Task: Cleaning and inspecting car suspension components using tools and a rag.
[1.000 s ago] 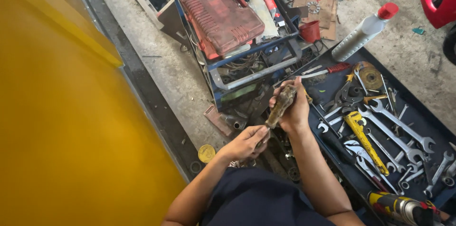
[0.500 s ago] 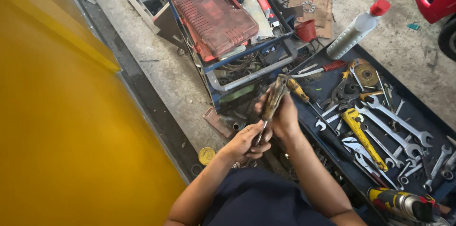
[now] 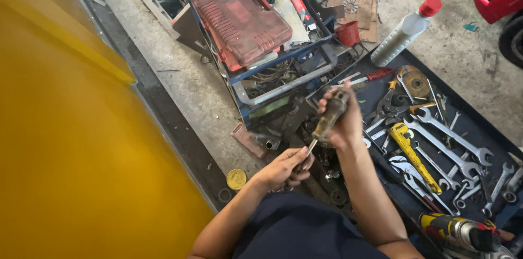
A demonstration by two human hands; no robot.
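Both bare forearms rise from the lower edge of the view and reach forward, away from the dark-clothed body. The right hand [image 3: 342, 120] is raised higher, its wrist bent and its fingers wrapped tightly round the handle of a worn, dark-handled screwdriver [image 3: 328, 119], thumb lying along the top. The right forearm slants up from the lower right, elbow out of sight. The left hand [image 3: 283, 169] sits lower and nearer the body, palm turned inward, its fingers and thumb pinched together at the tip of the metal shaft. The two hands lie near each other, not touching.
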